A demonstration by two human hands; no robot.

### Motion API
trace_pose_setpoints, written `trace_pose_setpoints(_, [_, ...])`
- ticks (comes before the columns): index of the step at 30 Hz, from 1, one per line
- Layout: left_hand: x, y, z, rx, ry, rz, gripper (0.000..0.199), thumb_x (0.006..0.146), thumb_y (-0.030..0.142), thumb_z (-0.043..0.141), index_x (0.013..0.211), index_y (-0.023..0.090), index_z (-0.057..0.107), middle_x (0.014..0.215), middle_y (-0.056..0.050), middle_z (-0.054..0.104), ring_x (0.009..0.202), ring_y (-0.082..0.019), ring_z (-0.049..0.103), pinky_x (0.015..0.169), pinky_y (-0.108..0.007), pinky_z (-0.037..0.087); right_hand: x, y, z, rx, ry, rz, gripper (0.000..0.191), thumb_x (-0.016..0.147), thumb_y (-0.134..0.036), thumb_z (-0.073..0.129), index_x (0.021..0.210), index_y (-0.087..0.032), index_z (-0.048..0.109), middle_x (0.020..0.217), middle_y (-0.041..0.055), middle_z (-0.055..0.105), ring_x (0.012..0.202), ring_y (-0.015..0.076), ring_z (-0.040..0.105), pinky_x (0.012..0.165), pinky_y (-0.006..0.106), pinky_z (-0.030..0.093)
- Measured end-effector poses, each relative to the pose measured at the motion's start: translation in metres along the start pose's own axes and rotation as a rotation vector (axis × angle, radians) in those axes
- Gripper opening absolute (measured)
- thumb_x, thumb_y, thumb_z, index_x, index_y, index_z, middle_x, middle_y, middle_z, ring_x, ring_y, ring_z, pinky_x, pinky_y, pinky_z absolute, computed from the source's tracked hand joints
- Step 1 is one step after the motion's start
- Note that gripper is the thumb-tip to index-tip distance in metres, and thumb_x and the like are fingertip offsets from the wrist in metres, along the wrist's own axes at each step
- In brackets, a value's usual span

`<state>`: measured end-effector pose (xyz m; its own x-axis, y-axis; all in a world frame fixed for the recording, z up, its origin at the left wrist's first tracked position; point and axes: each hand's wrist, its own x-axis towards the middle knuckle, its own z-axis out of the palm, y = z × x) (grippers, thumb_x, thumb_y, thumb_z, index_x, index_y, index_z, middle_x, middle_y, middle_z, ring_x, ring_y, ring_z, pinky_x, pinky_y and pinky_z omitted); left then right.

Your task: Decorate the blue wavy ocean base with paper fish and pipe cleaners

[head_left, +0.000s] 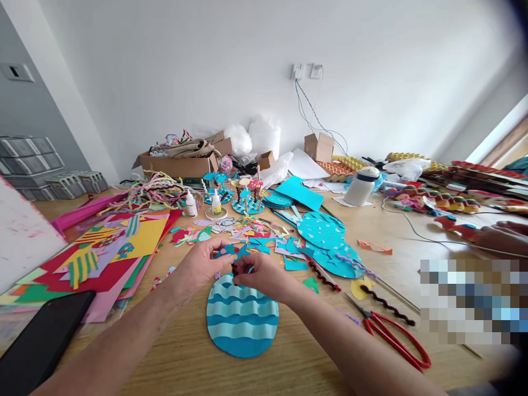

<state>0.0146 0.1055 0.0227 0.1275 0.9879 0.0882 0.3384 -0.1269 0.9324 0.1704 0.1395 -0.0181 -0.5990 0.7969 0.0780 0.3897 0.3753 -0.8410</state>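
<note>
My left hand pinches a blue paper fish with coloured dots between thumb and fingers. My right hand is closed on a short dark brown twisted pipe cleaner just under the fish; whether the two are joined I cannot tell. Below both hands lies a blue oval card with pale wavy paper strips across it. The hands cover part of its top edge. To the right are red-handled scissors and another brown pipe cleaner.
Coloured paper sheets and a black phone lie at left. Glue bottles, finished fish stands and paper scraps are behind my hands. Blue speckled ovals overlap at right. Another person's hand is at far right.
</note>
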Motion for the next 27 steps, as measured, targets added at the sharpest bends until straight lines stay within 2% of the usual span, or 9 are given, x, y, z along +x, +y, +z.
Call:
trace_pose_setpoints(3, [0.001, -0.004, -0.001, -0.018, -0.002, -0.001, 0.019, 0.063, 0.035, 0.058, 0.075, 0.020, 0.058, 0.068, 0.002, 0.057, 0.072, -0.018, 0.055, 0.065, -0.027, 0.044, 0.007, 0.003, 0.005, -0.086, 0.024, 0.005, 0.006, 0.064, -0.010, 0.063, 0.063, -0.017, 0.061, 0.053, -0.0076, 0.051, 0.050, 0.0064, 0.042, 0.048, 0.018, 0.031])
trace_pose_setpoints(7, [-0.001, -0.018, -0.005, -0.032, 0.005, -0.026, 0.034, 0.059, 0.030, 0.063, 0.090, 0.020, 0.055, 0.083, 0.001, 0.061, 0.079, -0.019, 0.057, 0.066, -0.027, 0.046, 0.012, 0.005, 0.011, -0.097, 0.001, 0.008, 0.010, 0.067, -0.010, 0.060, 0.069, -0.018, 0.066, 0.059, -0.0059, 0.059, 0.054, 0.0077, 0.049, 0.049, 0.018, 0.034])
trace_pose_setpoints(10, [-0.004, -0.033, -0.007, -0.041, -0.045, -0.101, 0.039, 0.058, 0.030, 0.064, 0.095, 0.019, 0.056, 0.078, 0.000, 0.064, 0.074, -0.020, 0.060, 0.064, -0.030, 0.048, 0.014, 0.004, 0.016, -0.123, -0.006, 0.016, 0.013, 0.066, -0.009, 0.061, 0.072, -0.018, 0.068, 0.063, -0.0040, 0.064, 0.058, 0.0095, 0.054, 0.052, 0.019, 0.036])
trace_pose_setpoints(16, [-0.005, -0.059, -0.003, -0.040, -0.082, -0.080, 0.029, 0.060, 0.031, 0.062, 0.086, 0.018, 0.061, 0.079, -0.003, 0.068, 0.079, -0.021, 0.062, 0.073, -0.031, 0.048, 0.014, 0.006, 0.023, -0.184, 0.001, 0.029, 0.015, 0.065, -0.011, 0.063, 0.076, -0.019, 0.070, 0.065, -0.0032, 0.065, 0.061, 0.0117, 0.055, 0.053, 0.020, 0.036])
trace_pose_setpoints(21, [-0.007, -0.072, -0.007, 0.044, -0.063, -0.081, 0.029, 0.066, 0.031, 0.058, 0.092, 0.018, 0.062, 0.081, -0.002, 0.068, 0.076, -0.020, 0.062, 0.069, -0.029, 0.048, 0.005, -0.005, 0.018, -0.207, 0.036, 0.074, 0.013, 0.068, -0.014, 0.061, 0.076, -0.019, 0.070, 0.064, -0.0036, 0.064, 0.060, 0.0107, 0.054, 0.051, 0.019, 0.034])
trace_pose_setpoints(25, [-0.023, -0.074, -0.014, 0.144, -0.090, -0.091, 0.019, 0.069, 0.028, 0.056, 0.083, 0.019, 0.065, 0.075, 0.000, 0.069, 0.073, -0.019, 0.062, 0.067, -0.028, 0.047, -0.010, -0.021, 0.018, -0.233, -0.049, 0.116, 0.008, 0.068, -0.019, 0.063, 0.071, -0.019, 0.070, 0.057, -0.0044, 0.060, 0.054, 0.0090, 0.051, 0.048, 0.018, 0.031])
trace_pose_setpoints(27, [-0.036, -0.071, -0.016, 0.183, -0.095, -0.097, 0.017, 0.069, 0.026, 0.055, 0.079, 0.020, 0.067, 0.075, 0.000, 0.069, 0.073, -0.020, 0.062, 0.068, -0.028, 0.047, -0.017, -0.026, 0.021, -0.261, -0.081, 0.104, 0.007, 0.068, -0.020, 0.064, 0.072, -0.019, 0.070, 0.060, -0.0040, 0.062, 0.055, 0.0091, 0.052, 0.049, 0.018, 0.031])
